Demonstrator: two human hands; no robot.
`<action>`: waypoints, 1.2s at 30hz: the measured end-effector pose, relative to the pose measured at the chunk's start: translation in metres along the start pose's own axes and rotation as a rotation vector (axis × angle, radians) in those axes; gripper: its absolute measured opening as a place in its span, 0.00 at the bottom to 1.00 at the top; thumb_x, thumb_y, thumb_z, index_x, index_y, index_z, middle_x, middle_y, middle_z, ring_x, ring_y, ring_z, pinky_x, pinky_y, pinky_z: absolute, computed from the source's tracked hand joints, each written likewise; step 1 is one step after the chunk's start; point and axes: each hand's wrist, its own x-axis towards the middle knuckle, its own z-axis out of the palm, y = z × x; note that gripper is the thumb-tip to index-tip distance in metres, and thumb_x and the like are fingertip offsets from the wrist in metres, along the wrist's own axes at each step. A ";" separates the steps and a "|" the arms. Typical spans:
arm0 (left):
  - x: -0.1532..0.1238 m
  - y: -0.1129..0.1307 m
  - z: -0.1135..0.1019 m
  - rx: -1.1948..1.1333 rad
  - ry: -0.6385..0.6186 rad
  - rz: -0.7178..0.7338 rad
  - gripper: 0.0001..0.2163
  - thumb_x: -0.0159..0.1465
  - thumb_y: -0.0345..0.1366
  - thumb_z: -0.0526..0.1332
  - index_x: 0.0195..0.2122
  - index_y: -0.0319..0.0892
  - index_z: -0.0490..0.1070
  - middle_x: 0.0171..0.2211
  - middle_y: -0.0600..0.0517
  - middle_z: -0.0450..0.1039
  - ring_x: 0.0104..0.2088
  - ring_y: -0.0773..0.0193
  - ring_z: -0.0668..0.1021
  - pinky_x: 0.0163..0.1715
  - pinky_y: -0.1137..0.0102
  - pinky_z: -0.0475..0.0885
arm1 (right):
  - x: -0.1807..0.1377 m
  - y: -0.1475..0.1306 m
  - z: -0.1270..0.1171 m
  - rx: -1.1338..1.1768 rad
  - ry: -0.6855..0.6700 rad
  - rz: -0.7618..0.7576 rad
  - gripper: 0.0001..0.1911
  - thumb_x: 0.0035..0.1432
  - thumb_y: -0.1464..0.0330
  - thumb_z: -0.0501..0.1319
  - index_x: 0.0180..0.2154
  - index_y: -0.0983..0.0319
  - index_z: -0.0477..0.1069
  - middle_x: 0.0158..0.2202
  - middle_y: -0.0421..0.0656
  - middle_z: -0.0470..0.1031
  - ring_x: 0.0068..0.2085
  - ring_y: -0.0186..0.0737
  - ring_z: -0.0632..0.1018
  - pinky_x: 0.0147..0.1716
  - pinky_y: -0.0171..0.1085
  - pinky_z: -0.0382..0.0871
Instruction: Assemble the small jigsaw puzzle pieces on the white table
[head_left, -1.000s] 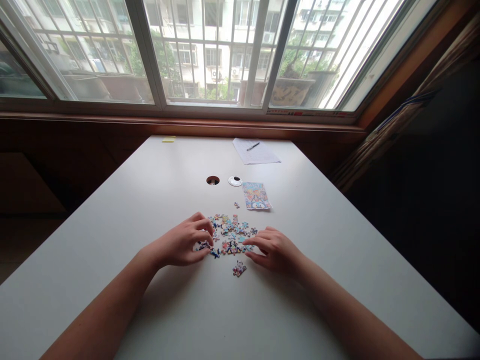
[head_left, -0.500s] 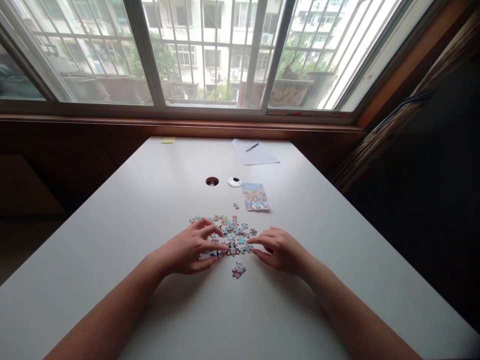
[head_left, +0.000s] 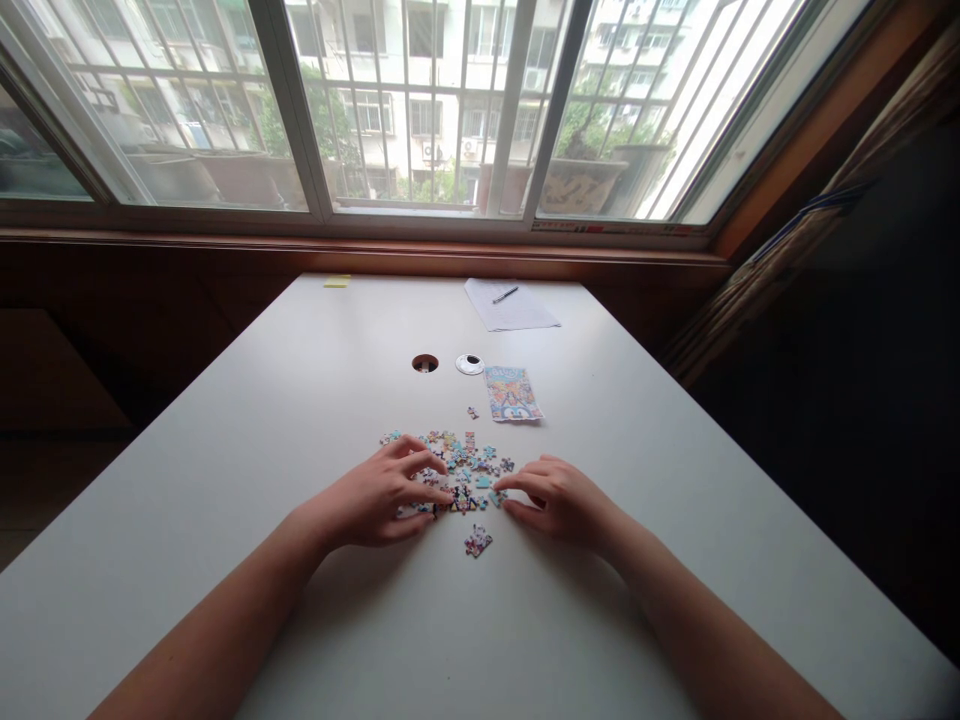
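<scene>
Several loose jigsaw pieces lie in a cluster on the white table between my hands. My left hand rests over the cluster's left side, fingers spread, its index fingertip at a dark, multicoloured joined section; some pieces are hidden under it. From the right, my right hand pinches a light-blue jigsaw piece between thumb and index finger, tilted just beside that section. A small joined clump of purplish pieces sits nearer to me, apart from both hands.
Beyond the cluster lies a colourful picture sheet, with a single piece left of it. Farther back are a round cable hole, its cover, paper with a pen, and yellow sticky notes.
The light-blue piece in my right hand has tilted up between the fingertips. The joined section by my left index finger has shifted slightly left. Both hands are nearly still.
</scene>
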 end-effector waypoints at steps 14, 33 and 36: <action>-0.002 -0.005 0.001 -0.013 0.020 0.002 0.21 0.61 0.30 0.64 0.53 0.58 0.75 0.55 0.54 0.70 0.57 0.51 0.66 0.56 0.55 0.70 | 0.001 -0.001 0.000 0.008 0.004 -0.001 0.09 0.63 0.67 0.62 0.45 0.56 0.77 0.28 0.39 0.77 0.29 0.34 0.75 0.38 0.36 0.62; -0.001 -0.009 0.002 -0.014 0.051 0.020 0.16 0.63 0.31 0.63 0.51 0.53 0.74 0.53 0.50 0.72 0.56 0.53 0.68 0.56 0.56 0.70 | 0.001 0.001 0.003 0.026 0.012 -0.025 0.09 0.65 0.65 0.62 0.45 0.57 0.77 0.27 0.39 0.77 0.29 0.35 0.75 0.37 0.37 0.63; 0.000 -0.010 0.005 0.013 0.064 0.002 0.13 0.64 0.35 0.63 0.50 0.51 0.74 0.50 0.49 0.72 0.55 0.52 0.68 0.55 0.55 0.70 | 0.002 0.000 0.004 0.023 0.022 -0.024 0.09 0.65 0.64 0.61 0.44 0.58 0.78 0.25 0.39 0.76 0.28 0.35 0.75 0.36 0.36 0.63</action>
